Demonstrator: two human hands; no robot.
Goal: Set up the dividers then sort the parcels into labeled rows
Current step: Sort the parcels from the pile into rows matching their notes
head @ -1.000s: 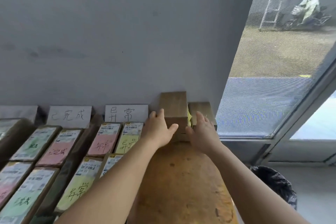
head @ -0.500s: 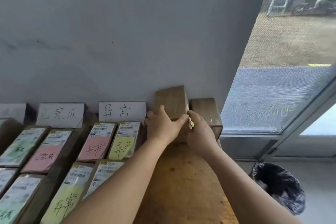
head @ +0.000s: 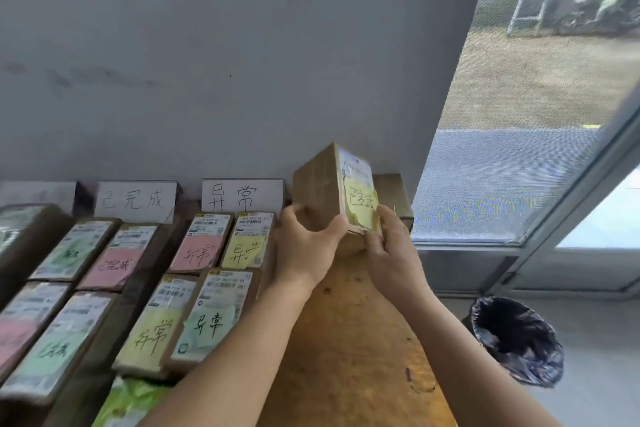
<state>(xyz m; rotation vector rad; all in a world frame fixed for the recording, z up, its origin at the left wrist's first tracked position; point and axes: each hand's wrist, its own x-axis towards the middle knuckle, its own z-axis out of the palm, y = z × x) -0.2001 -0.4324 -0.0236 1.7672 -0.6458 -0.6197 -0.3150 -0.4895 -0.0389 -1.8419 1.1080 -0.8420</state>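
A cardboard parcel (head: pixel 320 180) with a shipping label and a yellow handwritten note stands on edge at the table's far end. My left hand (head: pixel 304 248) grips its left side and lower corner. My right hand (head: pixel 389 250) pinches its right edge beside the yellow note. Behind it a second brown parcel (head: pixel 394 196) lies against the wall. To the left, several parcels with pink, yellow and green notes (head: pixel 204 251) lie flat in rows. White handwritten label cards (head: pixel 242 196) (head: pixel 135 201) stand against the wall at the heads of the rows.
The wooden table (head: pixel 349 350) has a bare strip under my arms. A bin lined with a black bag (head: pixel 516 340) stands on the floor at the right. A glass door (head: pixel 540 107) fills the right side. A green packet (head: pixel 128 402) lies at the near left.
Both hands closed round the standing parcel and turned it, so its labelled face with the yellow note now shows. The view shifted slightly left.
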